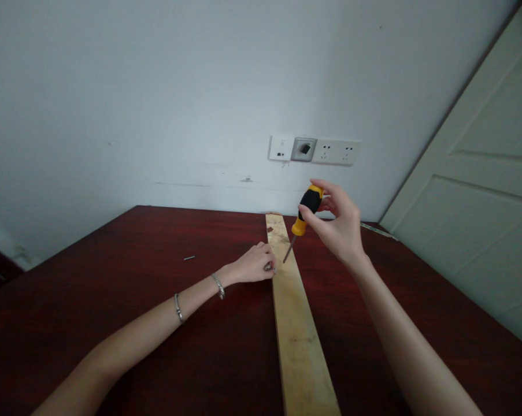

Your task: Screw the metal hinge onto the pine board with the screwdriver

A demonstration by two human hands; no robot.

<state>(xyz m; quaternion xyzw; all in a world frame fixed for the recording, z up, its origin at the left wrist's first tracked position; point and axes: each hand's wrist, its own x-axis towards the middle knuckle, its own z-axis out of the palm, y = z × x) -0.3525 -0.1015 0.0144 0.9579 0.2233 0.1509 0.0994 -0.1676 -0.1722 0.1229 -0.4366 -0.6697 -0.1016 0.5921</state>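
Observation:
My right hand [336, 222] holds a screwdriver [308, 206] with a yellow and black handle by its grip, above the table. The screwdriver's thin steel shaft [288, 249] slants down, its tip just above a pale wooden plank [299, 329] and close to my left hand [254, 264]. That hand rests on the plank's left edge, its fingertips pinching a small metal screw [268, 267], which is mostly hidden by the fingers. Another small screw [189, 257] lies alone on the table, left of the plank.
The plank runs front to back across a dark red wooden table [156, 370] and reaches its far edge, against a white wall. A wall socket panel [315, 150] sits above the table. A white panelled door [473, 173] stands at the right. Two metal bangles circle my left wrist.

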